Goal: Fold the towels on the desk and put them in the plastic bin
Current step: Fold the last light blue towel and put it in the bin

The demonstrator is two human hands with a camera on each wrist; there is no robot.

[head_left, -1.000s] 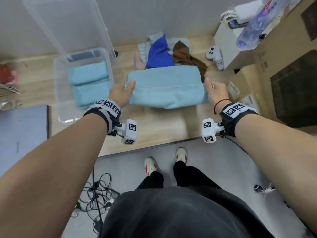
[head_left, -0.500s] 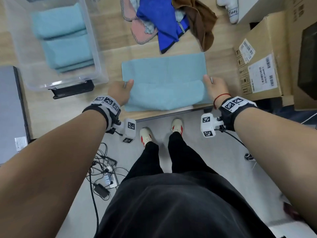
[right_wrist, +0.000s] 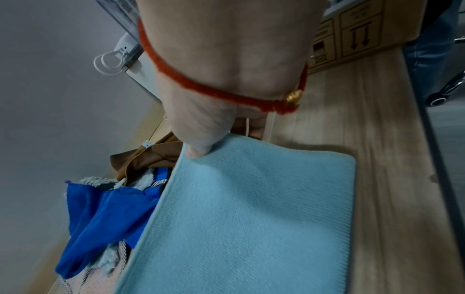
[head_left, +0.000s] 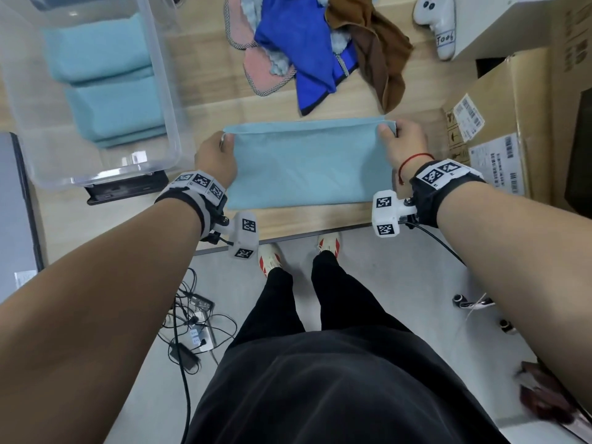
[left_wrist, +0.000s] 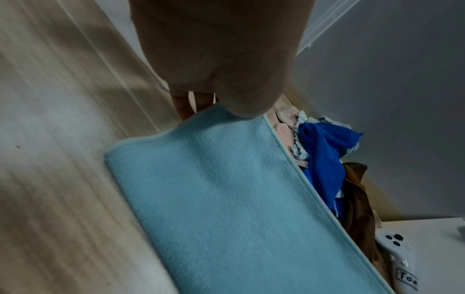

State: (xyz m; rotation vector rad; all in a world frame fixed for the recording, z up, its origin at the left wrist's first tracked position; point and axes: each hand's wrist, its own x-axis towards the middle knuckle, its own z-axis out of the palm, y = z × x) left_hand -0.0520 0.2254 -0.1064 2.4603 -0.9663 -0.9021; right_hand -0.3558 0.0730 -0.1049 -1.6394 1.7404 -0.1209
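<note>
Head view shows the left hand (head_left: 215,157) and right hand (head_left: 404,145) each pinching a far corner of the light blue towel (head_left: 307,165) on the table (head_left: 205,100) (likely squaring the fold), beside the plastic bin (head_left: 173,129).

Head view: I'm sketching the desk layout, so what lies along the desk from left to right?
Plastic bin → left hand → light blue towel → right hand → cardboard box.
</note>
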